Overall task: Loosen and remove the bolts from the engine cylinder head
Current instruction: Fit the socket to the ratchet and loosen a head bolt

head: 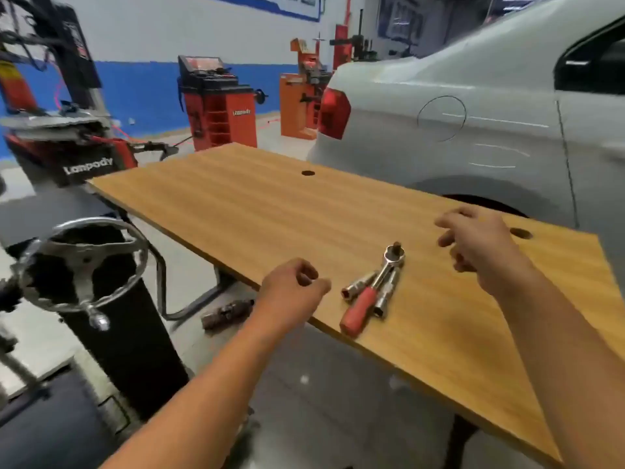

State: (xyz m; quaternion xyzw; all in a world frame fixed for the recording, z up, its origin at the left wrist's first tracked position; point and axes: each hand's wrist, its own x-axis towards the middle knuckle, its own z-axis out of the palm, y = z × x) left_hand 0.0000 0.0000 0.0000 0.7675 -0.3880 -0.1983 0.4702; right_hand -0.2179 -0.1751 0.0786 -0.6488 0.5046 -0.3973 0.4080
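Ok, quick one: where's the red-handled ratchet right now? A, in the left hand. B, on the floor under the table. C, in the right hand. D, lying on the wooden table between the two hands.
D: the red-handled ratchet lies on the wooden table beside two sockets, while the left hand and right hand both hover over the table holding nothing.

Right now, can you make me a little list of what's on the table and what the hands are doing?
place: a car workshop
table: wooden table, with two round holes
tools: ratchet with a red handle lying across two metal sockets
left hand: over the near table edge, fingers loosely curled, holding nothing
right hand: above the table, holding nothing
nearby: white car
engine: not in view
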